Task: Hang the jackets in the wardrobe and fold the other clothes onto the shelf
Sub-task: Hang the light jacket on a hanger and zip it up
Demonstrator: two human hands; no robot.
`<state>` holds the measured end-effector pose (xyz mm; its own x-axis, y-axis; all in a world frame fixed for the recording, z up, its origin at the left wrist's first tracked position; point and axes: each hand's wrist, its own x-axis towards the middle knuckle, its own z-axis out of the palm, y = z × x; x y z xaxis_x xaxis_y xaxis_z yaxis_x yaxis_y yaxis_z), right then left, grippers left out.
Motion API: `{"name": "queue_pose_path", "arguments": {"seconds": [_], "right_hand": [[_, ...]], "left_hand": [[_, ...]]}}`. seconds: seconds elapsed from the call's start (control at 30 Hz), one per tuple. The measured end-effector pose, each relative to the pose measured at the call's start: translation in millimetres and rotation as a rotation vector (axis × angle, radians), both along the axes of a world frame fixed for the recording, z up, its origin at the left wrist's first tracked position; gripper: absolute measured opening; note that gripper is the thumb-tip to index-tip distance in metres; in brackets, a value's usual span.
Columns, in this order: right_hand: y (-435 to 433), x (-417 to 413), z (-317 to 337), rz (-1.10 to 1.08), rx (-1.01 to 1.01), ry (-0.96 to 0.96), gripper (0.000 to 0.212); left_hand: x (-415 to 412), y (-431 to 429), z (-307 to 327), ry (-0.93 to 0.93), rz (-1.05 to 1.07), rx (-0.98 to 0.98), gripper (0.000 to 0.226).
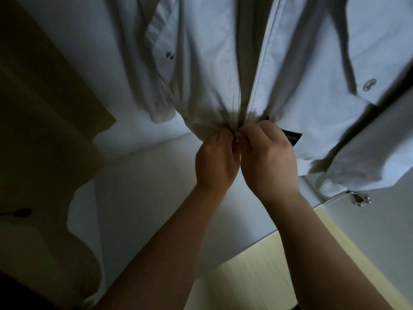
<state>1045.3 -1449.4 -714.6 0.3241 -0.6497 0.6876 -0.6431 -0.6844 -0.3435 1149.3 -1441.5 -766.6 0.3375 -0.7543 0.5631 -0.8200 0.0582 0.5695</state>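
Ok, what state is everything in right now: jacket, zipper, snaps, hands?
jacket: hanging, front open.
zipper: open above; its two sides meet only at the hem.
left hand: pinching the hem at the zipper's base.
right hand: pinching the hem opposite it.
pocket snaps: cannot tell whether fastened.

Jacket (207, 70): I read it as pale woven cloth, matt and smooth, creased at the hem. Snap studs (169, 55): bright metal, glossy. Zip teeth (252, 92): pale, and I can't tell metal from plastic. Black label (292, 138): looks like matt woven cloth. Cuff (328, 186): ribbed knit. White panel (156, 186): smooth, low sheen, looks laminate. Hinge (359, 198): polished metal. Floor (257, 276): pale wood grain with a slight sheen. Brown cloth (44, 104): matt, I see no texture in the shadow.
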Motion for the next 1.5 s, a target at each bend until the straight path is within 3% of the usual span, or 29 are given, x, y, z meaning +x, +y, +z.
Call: {"name": "queue_pose_path", "arguments": {"seconds": [0.1, 0.3, 0.47, 0.67, 0.8, 0.9, 0.97, 1.1, 1.2, 1.37, 1.5], "right_hand": [[-7.1, -7.3, 24.2, -0.012, -0.012, 0.022, 0.008], [-15.8, -21.1, 78.2, 0.014, -0.083, 0.045, 0.009], [-19.6, -30.8, 112.4, 0.054, -0.129, 0.053, 0.004], [-29.2, -25.7, 141.2, 0.061, -0.153, 0.074, 0.005], [-31.0, -33.0, 148.5, 0.095, -0.15, 0.068, 0.007], [-30.7, -34.4, 154.2, 0.134, -0.162, 0.082, 0.006], [-29.8, -34.8, 158.0, 0.166, -0.155, 0.092, 0.01], [-24.7, -34.0, 170.2, 0.172, -0.152, 0.162, 0.004], [-31.9, -32.9, 196.5, 0.153, -0.182, 0.102, 0.012], [-36.0, -29.2, 230.7, 0.167, -0.243, 0.049, 0.015], [-30.1, -30.4, 234.3, 0.174, -0.222, 0.095, 0.01]], "left_hand": [[-7.3, -5.1, 3.4, 0.034, 0.02, -0.016, 0.039], [-15.6, -8.6, 16.1, -0.225, 0.122, 0.11, 0.026], [-13.4, -12.1, 23.5, -0.25, 0.109, 0.2, 0.014], [-13.6, -17.3, 38.6, -0.204, 0.085, 0.36, 0.025], [-4.5, -17.8, 82.9, -0.249, 0.045, 0.177, 0.049], [-0.2, -17.8, 126.6, -0.238, 0.093, -0.084, 0.046], [-0.9, -19.7, 143.0, -0.256, 0.077, -0.158, 0.041], [-7.7, -19.4, 146.2, -0.33, 0.063, -0.163, 0.046], [-7.5, -20.5, 150.5, -0.313, 0.056, -0.147, 0.057], [-6.3, -20.4, 178.4, -0.271, 0.034, -0.058, 0.04], [-4.6, -21.9, 211.4, -0.228, 0.052, -0.185, 0.032]]}}
